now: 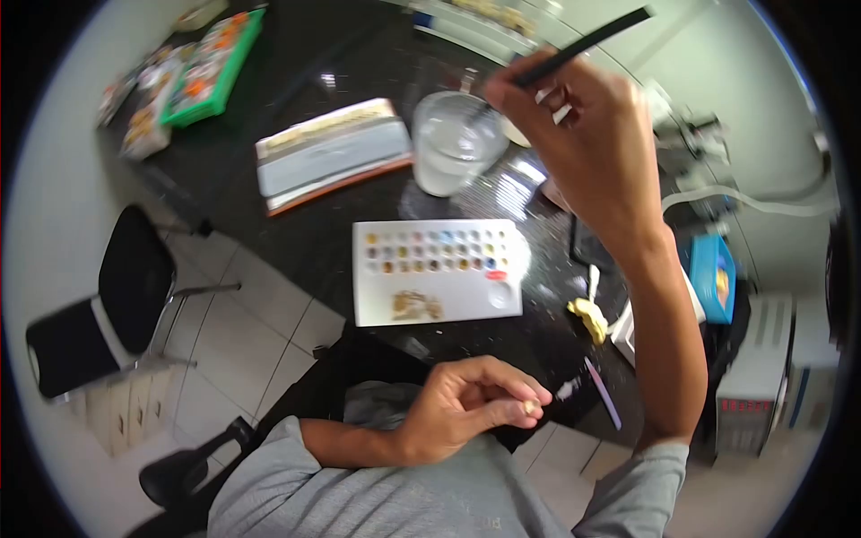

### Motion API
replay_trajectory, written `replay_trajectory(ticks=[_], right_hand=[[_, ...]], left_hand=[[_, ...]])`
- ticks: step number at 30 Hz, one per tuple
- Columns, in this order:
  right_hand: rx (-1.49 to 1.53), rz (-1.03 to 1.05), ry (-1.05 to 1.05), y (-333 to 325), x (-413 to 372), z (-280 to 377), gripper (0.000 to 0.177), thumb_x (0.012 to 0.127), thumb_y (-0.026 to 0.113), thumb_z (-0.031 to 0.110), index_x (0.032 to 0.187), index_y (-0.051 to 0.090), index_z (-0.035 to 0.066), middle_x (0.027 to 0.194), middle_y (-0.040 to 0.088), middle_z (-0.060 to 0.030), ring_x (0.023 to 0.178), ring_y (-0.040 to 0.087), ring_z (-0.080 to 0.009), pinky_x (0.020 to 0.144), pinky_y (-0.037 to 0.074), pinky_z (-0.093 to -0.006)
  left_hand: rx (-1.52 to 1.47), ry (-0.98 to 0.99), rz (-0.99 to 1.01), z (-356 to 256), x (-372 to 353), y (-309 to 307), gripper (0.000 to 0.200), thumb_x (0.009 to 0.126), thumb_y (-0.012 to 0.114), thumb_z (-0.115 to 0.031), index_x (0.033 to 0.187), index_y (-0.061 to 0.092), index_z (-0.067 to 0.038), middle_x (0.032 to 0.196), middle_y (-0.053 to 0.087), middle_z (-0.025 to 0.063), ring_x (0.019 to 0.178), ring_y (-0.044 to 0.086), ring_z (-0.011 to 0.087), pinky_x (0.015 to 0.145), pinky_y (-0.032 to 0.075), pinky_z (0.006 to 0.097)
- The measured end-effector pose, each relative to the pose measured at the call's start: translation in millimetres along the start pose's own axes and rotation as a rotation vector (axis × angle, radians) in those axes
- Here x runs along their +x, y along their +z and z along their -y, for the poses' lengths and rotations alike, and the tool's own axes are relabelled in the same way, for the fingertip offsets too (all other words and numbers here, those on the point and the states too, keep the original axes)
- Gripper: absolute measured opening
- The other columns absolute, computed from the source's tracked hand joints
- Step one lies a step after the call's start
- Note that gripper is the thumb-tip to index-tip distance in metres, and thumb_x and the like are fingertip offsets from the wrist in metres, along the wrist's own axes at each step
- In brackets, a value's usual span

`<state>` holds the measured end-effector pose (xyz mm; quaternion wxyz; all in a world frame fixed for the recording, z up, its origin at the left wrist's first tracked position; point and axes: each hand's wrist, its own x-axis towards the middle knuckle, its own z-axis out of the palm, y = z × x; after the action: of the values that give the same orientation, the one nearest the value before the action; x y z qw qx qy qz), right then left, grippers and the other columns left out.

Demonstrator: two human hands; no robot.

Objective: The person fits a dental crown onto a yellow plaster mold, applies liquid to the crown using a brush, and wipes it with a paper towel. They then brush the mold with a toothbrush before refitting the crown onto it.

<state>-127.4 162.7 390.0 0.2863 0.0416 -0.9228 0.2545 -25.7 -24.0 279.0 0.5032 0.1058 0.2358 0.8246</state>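
My right hand is raised over the far side of the table and grips a slim black-handled brush. Its lower end slants toward a translucent cup of water; motion blur hides the tip. Close to my body, my left hand pinches a small off-white, tooth-like piece between thumb and fingers. Between the hands and the cup lies a white paint palette with rows of coloured wells and a brown smear on its lower part.
A flat grey-and-white case lies left of the cup. A green tray of small items sits far left. On the right are a purple-handled tool, a yellow lump, a blue box and a device with red digits.
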Motion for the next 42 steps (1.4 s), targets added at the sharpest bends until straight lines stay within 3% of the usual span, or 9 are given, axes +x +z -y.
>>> replay_trajectory(ticks=[3,5,9,11,20,28,33,36,42], right_hand=[[-0.101,-0.050,0.068,-53.1,-21.6,14.0,0.019,0.083,0.068,0.017,0.091,0.067,0.000,0.063,0.056,0.0014,0.054,0.045,-0.0035,0.048,0.033,-0.0202],[0.003,-0.236,0.074,-79.2,-44.2,29.2,0.018,0.085,0.066,0.014,0.085,0.063,-0.003,0.070,0.063,-0.0047,0.063,0.057,-0.0048,0.053,0.044,-0.0177],[-0.033,-0.314,0.306,-164.7,-129.1,16.1,0.026,0.090,0.052,0.016,0.101,0.061,-0.006,0.072,0.056,-0.0067,0.059,0.045,-0.0072,0.051,0.031,-0.0197],[0.007,-0.408,0.412,-185.8,-167.9,15.7,0.023,0.087,0.058,0.017,0.097,0.062,-0.003,0.073,0.060,-0.0067,0.060,0.051,-0.0076,0.051,0.036,-0.0189],[-0.068,-0.584,0.768,-153.0,-296.8,0.7,0.009,0.082,0.064,0.005,0.088,0.061,-0.001,0.076,0.060,-0.0025,0.069,0.054,-0.0049,0.063,0.042,-0.0166],[-0.203,-0.417,0.584,-125.6,-300.3,-8.5,0.009,0.077,0.066,0.001,0.086,0.066,0.000,0.074,0.063,-0.0069,0.060,0.056,-0.0074,0.053,0.044,-0.0200],[-0.140,-0.403,0.703,-132.1,-308.9,0.8,0.012,0.074,0.067,0.000,0.085,0.065,-0.001,0.074,0.063,-0.0077,0.063,0.059,-0.0092,0.055,0.045,-0.0196],[-0.232,-0.444,0.437,-133.5,-311.6,-4.0,0.015,0.071,0.067,-0.004,0.086,0.066,0.000,0.078,0.062,-0.0087,0.064,0.058,-0.0105,0.053,0.044,-0.0197],[-0.289,-0.286,0.508,-128.6,-310.6,0.5,0.017,0.069,0.065,-0.008,0.084,0.066,0.001,0.079,0.062,-0.0083,0.065,0.058,-0.0126,0.054,0.045,-0.0233]], left_hand=[[0.074,0.040,0.055,4.5,1.6,-4.8,0.011,0.085,0.057,0.006,0.096,0.056,0.003,0.102,0.061,0.0204,0.085,0.064,0.0193,0.076,0.056,0.0301],[0.011,0.079,0.011,9.5,1.3,-3.1,0.009,0.085,0.057,0.006,0.094,0.055,0.002,0.098,0.061,0.0195,0.081,0.065,0.0180,0.073,0.057,0.0289],[0.002,0.049,0.015,10.8,4.0,0.5,0.008,0.086,0.059,-0.001,0.092,0.055,-0.002,0.095,0.061,0.0175,0.079,0.065,0.0162,0.070,0.057,0.0261],[0.022,0.045,0.048,13.2,5.9,3.2,0.008,0.086,0.059,-0.001,0.093,0.055,-0.002,0.096,0.061,0.0169,0.081,0.064,0.0156,0.071,0.056,0.0254],[0.105,0.038,-0.029,20.7,16.0,22.6,0.010,0.087,0.058,0.001,0.096,0.054,-0.002,0.102,0.059,0.0158,0.083,0.063,0.0133,0.073,0.055,0.0224],[0.186,0.082,-0.092,26.0,19.2,32.2,0.012,0.086,0.057,0.003,0.095,0.053,-0.003,0.102,0.058,0.0140,0.084,0.062,0.0117,0.075,0.054,0.0203],[0.199,0.107,-0.106,27.7,22.0,29.5,0.012,0.087,0.057,0.001,0.097,0.052,-0.003,0.102,0.057,0.0133,0.083,0.061,0.0107,0.074,0.053,0.0204],[0.219,0.127,-0.116,27.9,22.4,30.7,0.013,0.088,0.057,-0.002,0.100,0.052,-0.003,0.101,0.057,0.0127,0.084,0.060,0.0102,0.074,0.052,0.0207],[0.272,0.166,-0.103,25.9,24.0,25.4,0.016,0.090,0.057,-0.008,0.104,0.052,-0.003,0.098,0.057,0.0112,0.081,0.058,0.0098,0.072,0.050,0.0201]])
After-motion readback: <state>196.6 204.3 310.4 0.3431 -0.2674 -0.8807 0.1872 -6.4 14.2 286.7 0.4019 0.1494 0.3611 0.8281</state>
